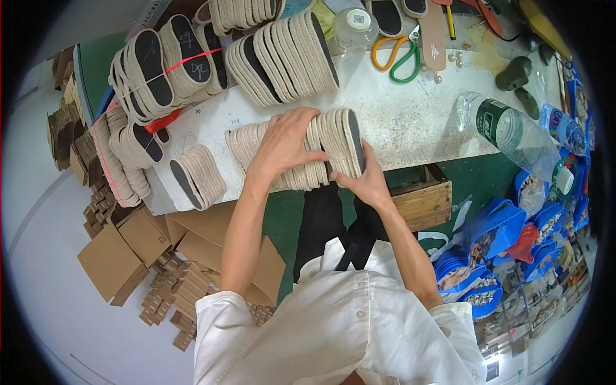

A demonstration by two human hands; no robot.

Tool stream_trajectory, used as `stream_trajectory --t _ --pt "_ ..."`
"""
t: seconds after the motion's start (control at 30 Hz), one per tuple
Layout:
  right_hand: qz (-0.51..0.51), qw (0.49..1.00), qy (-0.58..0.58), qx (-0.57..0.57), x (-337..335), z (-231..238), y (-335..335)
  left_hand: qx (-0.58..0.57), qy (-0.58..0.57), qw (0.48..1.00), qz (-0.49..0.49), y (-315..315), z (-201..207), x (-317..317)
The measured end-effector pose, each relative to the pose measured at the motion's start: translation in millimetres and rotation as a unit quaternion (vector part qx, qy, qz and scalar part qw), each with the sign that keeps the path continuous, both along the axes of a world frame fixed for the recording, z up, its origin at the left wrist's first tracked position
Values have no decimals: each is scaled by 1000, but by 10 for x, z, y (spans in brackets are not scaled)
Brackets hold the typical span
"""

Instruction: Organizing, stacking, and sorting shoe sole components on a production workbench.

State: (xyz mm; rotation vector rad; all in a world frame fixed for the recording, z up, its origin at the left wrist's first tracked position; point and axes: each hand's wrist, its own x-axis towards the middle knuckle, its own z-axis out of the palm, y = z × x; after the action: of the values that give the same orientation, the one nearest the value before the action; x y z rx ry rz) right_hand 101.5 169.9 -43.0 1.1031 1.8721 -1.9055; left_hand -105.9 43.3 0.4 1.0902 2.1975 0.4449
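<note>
A row of rope-edged shoe soles (pixel 337 138) stands on edge along the front of the white table, its right end showing a dark sole face. My left hand (pixel 289 144) grips the row from above near its middle, fingers over the far side and thumb pointing right. Around the near right end, my right hand (pixel 367 182) holds the soles between thumb and fingers. A shorter stack of soles (pixel 205 174) stands apart to the left. Behind my hands is a larger group of soles (pixel 282 61). Bundled soles (pixel 151 74) tied with pink cord lie at the far left.
Scissors (pixel 405 59) with orange and green handles lie at the back, beside an insole (pixel 433 38) and a clear bottle (pixel 355 29). A large plastic bottle (pixel 513 131) lies at the right. Below are cardboard boxes (pixel 115 260), a wooden drawer (pixel 423 204) and blue baskets (pixel 494 224).
</note>
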Motion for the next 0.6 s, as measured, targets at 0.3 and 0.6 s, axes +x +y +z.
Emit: stream_trajectory --t 0.3,0.6 --pt "-78 996 20 43 83 22 326 -43 5 998 -52 11 -64 -27" --pt "-53 960 53 271 53 283 515 -36 -86 991 -97 -31 -69 -143"
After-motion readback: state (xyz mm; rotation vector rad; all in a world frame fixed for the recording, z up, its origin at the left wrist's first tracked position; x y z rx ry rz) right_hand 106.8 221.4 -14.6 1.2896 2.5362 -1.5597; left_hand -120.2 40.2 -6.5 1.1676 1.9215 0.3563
